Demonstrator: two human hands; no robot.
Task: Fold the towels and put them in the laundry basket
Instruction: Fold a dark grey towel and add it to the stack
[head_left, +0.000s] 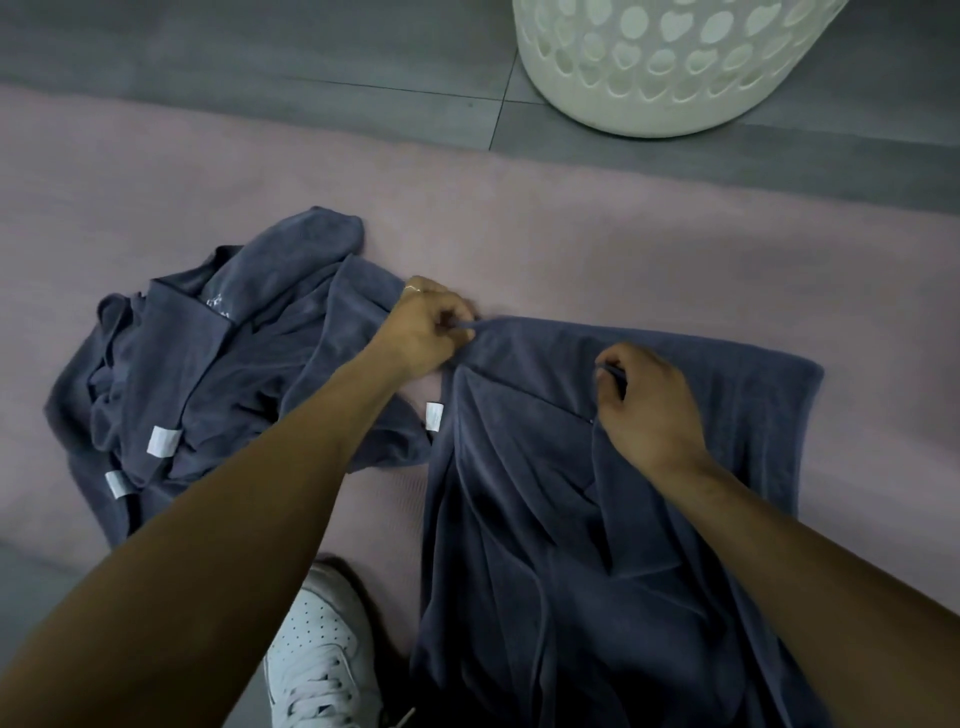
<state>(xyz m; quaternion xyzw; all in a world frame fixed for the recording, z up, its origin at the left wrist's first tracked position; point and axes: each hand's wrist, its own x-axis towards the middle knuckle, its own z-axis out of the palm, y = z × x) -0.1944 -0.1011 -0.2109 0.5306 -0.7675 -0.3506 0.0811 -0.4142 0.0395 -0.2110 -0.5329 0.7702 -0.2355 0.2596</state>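
Both the left hand (423, 327) and right hand (647, 402) pinch edges of a dark blue towel (545, 493) spread on the pink mat (571, 249). A crumpled towel heap (208, 374) lies at nine o'clock beside it, the white laundry basket (649, 67) stands at one o'clock on grey floor (260, 67), and a white shoe (322, 654) sits at seven.

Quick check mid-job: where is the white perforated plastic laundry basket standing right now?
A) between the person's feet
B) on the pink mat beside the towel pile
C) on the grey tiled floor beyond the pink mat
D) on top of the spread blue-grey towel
C: the white perforated plastic laundry basket stands on the grey tiled floor, past the far edge of the pink mat.
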